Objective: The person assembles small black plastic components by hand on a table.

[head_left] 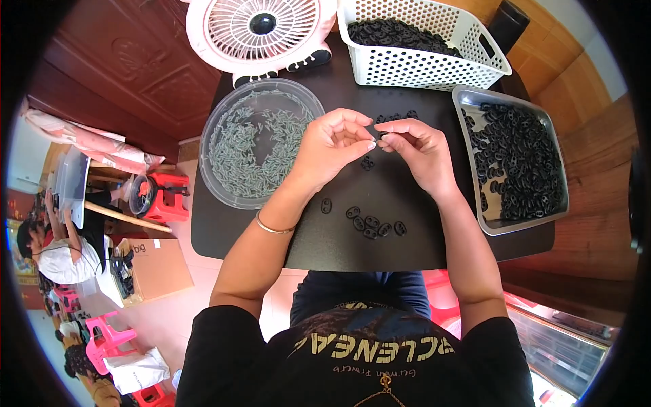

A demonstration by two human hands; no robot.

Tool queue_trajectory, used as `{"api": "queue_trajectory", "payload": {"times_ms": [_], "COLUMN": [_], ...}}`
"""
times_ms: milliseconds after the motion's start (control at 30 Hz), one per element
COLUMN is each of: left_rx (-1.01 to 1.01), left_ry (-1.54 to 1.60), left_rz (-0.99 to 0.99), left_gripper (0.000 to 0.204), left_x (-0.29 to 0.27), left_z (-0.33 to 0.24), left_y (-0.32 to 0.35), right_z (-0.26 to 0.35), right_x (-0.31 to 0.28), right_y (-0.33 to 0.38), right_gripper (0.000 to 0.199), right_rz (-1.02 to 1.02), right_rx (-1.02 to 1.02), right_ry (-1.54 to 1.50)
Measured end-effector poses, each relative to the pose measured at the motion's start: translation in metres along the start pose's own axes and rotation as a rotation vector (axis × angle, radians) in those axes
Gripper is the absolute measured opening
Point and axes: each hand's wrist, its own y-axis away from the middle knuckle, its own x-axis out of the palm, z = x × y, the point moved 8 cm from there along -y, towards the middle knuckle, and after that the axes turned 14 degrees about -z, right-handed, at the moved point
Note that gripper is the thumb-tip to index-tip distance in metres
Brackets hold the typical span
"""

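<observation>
My left hand [336,146] is raised over the middle of the dark table, its fingers curled and its thumb tip close to my right hand. Whatever its fingertips hold is too small to make out. Pinched between the thumb and forefinger of my right hand [415,146] is a small black two-holed plastic piece [383,135], partly hidden. Similar black pieces lie beneath my hands, among them a small cluster [367,163]. Nearer to me are a loose group [371,222] and a single piece [326,205]. To the left, a round clear tub [205,163] contains many thin grey-green pieces resembling springs.
A metal tray [525,226] of black pieces stands at the right. Behind it is a white perforated basket [420,74] with more, beside a pink-and-white fan [263,41]. Across the floor at left are a cardboard box [159,271], a red stool [169,197] and a seated person [68,258].
</observation>
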Motion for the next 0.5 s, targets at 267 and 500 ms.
{"api": "queue_trajectory", "payload": {"times_ms": [267, 500], "left_rx": [0.032, 0.031], "left_ry": [-0.012, -0.02], "left_rz": [0.008, 0.015], "left_gripper": [0.029, 0.031], "left_x": [0.0018, 0.0022], "left_z": [-0.0015, 0.0003], "left_y": [0.0003, -0.0004], "right_z": [-0.0026, -0.003], "right_x": [-0.0003, -0.0008], "right_y": [0.0013, 0.0007], "right_gripper": [0.012, 0.011], "right_rz": [-0.033, -0.038], "right_rx": [0.031, -0.011], "right_ry": [0.015, 0.066]}}
